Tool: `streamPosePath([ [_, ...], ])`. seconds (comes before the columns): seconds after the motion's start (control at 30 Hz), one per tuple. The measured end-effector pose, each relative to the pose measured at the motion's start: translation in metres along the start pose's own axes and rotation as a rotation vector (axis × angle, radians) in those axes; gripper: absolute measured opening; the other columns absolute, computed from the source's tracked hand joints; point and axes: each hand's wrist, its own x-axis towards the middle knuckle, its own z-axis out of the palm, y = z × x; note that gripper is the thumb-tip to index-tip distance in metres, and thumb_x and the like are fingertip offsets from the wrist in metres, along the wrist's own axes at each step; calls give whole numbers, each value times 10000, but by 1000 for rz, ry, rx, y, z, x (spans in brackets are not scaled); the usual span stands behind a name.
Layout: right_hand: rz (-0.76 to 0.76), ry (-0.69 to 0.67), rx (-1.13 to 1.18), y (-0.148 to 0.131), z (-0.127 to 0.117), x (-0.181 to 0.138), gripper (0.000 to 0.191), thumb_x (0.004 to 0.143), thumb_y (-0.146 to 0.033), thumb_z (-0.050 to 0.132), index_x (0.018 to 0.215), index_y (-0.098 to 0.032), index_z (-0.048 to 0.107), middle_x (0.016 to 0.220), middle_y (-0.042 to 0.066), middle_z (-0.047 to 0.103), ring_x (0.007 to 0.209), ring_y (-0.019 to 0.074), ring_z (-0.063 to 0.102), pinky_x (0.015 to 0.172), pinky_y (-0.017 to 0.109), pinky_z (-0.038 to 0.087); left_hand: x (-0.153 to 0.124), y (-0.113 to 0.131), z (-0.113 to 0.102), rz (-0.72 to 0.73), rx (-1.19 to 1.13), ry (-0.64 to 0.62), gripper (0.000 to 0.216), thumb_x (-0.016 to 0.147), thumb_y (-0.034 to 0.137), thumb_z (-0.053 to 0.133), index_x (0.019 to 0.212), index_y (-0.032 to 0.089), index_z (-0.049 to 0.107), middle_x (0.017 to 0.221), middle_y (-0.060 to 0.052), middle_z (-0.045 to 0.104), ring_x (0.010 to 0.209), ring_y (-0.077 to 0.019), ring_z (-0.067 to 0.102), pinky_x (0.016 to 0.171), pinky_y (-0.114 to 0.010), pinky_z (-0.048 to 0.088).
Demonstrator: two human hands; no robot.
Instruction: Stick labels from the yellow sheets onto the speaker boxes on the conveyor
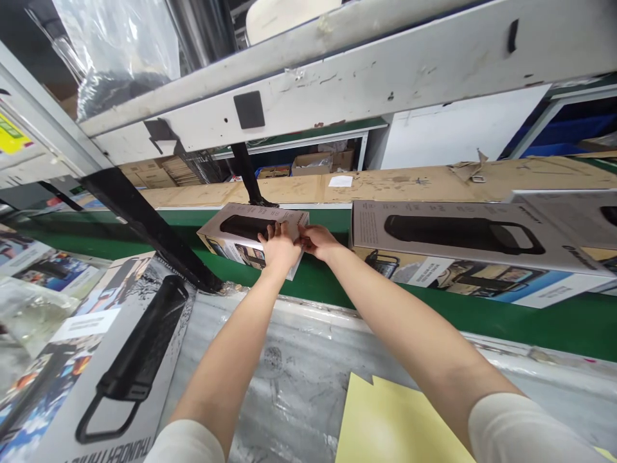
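A printed retail box (231, 218) with a picture of a black handled device lies on the green conveyor belt (332, 283). On its top near the right end, my left hand (281, 247) rests with fingers spread. My right hand (318, 242) is at the box's right end, its fingers bent together at the edge. Whether those fingers pinch a flap or something small is hidden. To the right, a larger box (463, 241) of similar print lies on the same belt, apart from my right hand.
A big box (130, 347) leans at the left front. Yellow sheets (390, 424) lie on the plastic-covered bench (279, 366). A black-wrapped post (154, 225) rises left of the belt, and a white beam (328, 83) crosses above. Cardboard (405, 183) lines the far side.
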Motion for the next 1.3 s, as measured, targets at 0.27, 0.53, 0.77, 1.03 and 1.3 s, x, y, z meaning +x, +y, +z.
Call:
streamPosePath([
  [0.27,1,74,-10,28,19,-8,369,1022,-391,647,1330,-190,620,1327,108,643,1101,246,673,924,459,599,-2,-6,-7,43,29,-26,575,1006,417,458,1578,352,457,1615,-101,477,1510,-399,370,1196,-692,276],
  [0.53,8,-106,-225,34,-30,-97,153,851,-194,833,879,-154,688,735,-11,653,650,105,585,546,193,443,-4,-13,-24,152,53,-157,433,979,311,480,1351,372,693,1596,-65,481,1480,-436,356,1133,-797,275],
  [0.77,-389,-146,-792,45,-193,-280,203,878,-395,717,963,-211,728,839,21,715,757,180,642,692,295,497,26,-8,-23,153,2,-113,269,1000,234,525,1156,163,734,1467,-118,555,1453,-444,364,1044,-860,257],
  [1.03,-458,682,-1079,158,-277,-405,223,988,-414,539,932,-253,683,917,85,759,766,261,715,632,376,562,-83,38,-17,505,-325,-351,245,936,408,664,970,167,691,1014,-47,695,1018,-240,658,996,-405,513],
  [1.3,-757,580,-1076,141,-234,-395,74,1010,-245,599,991,-302,642,908,61,711,802,262,694,510,345,495,-220,-3,-14,317,-583,-541,218,783,354,755,790,201,600,929,-36,638,934,-228,605,880,-356,505],
])
